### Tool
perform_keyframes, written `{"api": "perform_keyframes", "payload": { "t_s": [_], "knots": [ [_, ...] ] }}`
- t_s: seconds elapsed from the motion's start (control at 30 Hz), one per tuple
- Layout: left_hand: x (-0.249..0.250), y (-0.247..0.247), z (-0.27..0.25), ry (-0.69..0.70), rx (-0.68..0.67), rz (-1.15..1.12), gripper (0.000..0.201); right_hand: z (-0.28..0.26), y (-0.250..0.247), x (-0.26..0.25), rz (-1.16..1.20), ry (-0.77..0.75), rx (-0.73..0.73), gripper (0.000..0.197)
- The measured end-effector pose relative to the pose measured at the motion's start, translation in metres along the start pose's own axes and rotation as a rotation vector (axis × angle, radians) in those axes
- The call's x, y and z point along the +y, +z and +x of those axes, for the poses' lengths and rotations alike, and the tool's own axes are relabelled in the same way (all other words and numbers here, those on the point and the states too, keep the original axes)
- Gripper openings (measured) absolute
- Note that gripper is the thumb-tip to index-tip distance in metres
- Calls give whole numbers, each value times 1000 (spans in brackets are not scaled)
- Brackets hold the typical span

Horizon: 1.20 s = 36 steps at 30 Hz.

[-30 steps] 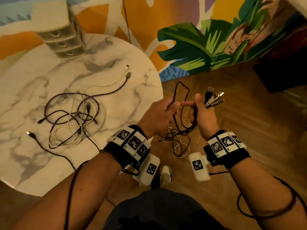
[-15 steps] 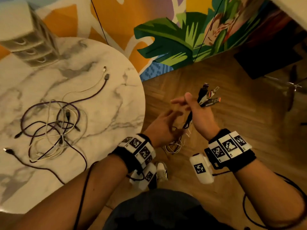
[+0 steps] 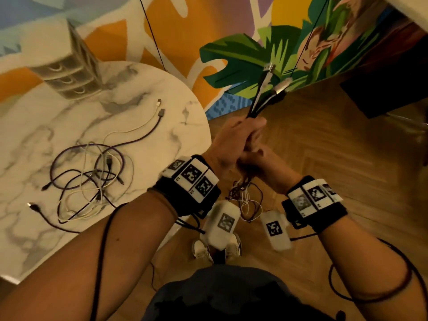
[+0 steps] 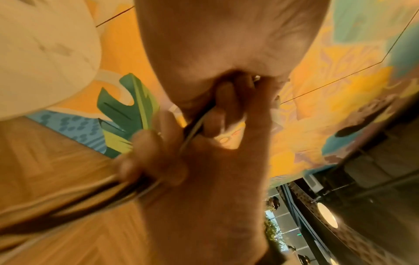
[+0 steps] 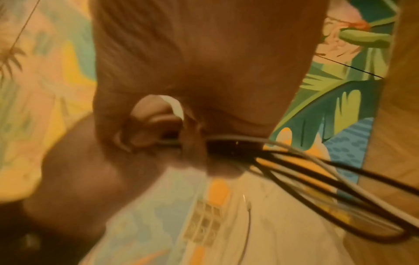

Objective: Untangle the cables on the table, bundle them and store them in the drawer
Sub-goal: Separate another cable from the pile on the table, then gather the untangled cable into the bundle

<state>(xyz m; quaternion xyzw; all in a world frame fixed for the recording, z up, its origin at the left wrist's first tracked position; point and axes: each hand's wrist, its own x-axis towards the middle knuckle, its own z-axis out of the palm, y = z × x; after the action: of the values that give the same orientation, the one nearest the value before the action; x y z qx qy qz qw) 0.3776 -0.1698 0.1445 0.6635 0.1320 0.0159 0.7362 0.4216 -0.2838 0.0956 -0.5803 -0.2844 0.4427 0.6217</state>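
Left hand [image 3: 229, 142] and right hand [image 3: 261, 163] both grip the USB cable bundle [image 3: 266, 93] beside the marble table [image 3: 185, 126]; tangled cables [image 3: 88, 179] lie there.

Both forearms are bare, no sleeves. Each wrist has a chunky black strap: the left wrist band [image 3: 187, 188] carries a row of white tiles printed with black square fiducial codes, and the right wrist band [image 3: 315, 202] has the same kind of tiles. A white rounded camera pod with its own code sticker hangs under each one, the left pod [image 3: 222, 224] and the right pod [image 3: 275, 230]. A thin black lead [image 3: 102, 251] runs along the left forearm, and another black lead [image 3: 398, 269] loops around the right forearm. Lower down there's dark blue-grey clothing [image 3: 222, 295] and light-coloured sneakers [image 3: 201, 250] on the wooden floor.
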Motion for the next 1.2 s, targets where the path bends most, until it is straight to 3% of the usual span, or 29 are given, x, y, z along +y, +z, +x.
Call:
{"api": "perform_keyframes", "payload": {
  "t_s": [0.03,0.13,0.27,0.43,0.53,0.63,0.77,0.87,0.93,1.03,1.1,1.2],
  "knots": [
    [5,-2,2,27,1,32,44,5,3,4,-91,4,14,8],
    [27,-5,3,165,47,453,48,26,4,22,-347,68,136,25],
    [66,-19,-2,399,70,1073,41,38,-21,66,-427,278,355,42],
    [98,-45,-7,673,168,1306,32,24,-59,119,-528,525,567,38],
    [97,-46,-6,747,192,1358,25,16,-73,124,-544,636,620,40],
    [79,-41,-4,686,245,1309,31,13,-74,115,-457,613,646,38],
    [27,-21,3,299,78,963,37,12,-57,83,-233,456,637,33],
    [-8,-8,10,145,39,902,38,14,-37,41,-130,301,543,43],
    [-17,-2,15,83,66,842,43,13,-29,10,-150,231,516,50],
    [-11,1,23,25,130,745,68,6,-26,-23,-315,140,489,35],
    [2,3,31,1,126,726,59,4,-19,-36,-420,76,410,24],
    [22,8,37,20,94,640,37,7,-9,-36,-327,6,373,31]
  ]
}}
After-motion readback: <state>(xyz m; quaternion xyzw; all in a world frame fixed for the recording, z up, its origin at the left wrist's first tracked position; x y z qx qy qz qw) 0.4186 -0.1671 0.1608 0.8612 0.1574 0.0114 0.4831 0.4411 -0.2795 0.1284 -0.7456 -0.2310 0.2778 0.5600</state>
